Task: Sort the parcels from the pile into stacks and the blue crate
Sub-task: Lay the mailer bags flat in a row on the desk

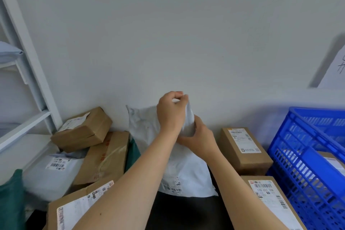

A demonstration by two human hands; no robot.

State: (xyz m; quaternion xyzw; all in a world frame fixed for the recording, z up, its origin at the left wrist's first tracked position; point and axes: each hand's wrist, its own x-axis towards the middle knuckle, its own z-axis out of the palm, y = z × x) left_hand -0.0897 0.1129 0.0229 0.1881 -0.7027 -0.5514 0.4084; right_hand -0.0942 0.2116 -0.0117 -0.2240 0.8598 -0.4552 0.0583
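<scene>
The sorting is judged to be partly done. A white bag [145, 130] is held up in the middle of the view, between the unsorted heap on the left and the sorted side on the right. Its top corner is pinched by the curled fingers of the left hand [170, 113], and the bunched part just below is wrapped by the right hand [200, 141]. It has not yet been placed anywhere.

On the right, two cardboard boxes lie beside the blue crate [302, 170] – a far box [244, 147] and a near box [270, 201]. One more box [334, 162] can be made out inside the crate through its mesh wall.

On the left, the heap is still to be sorted. Three cardboard boxes are counted there – a top box [82, 129] resting on a taped box [108, 157], and a labelled box [78, 209] nearest the camera. A second white bag [54, 173] lies among them. Two green patches [11, 198] [133, 152] are seen, though whether these are one parcel or two cannot be told.

In all, six boxes and two white bags are counted.
</scene>
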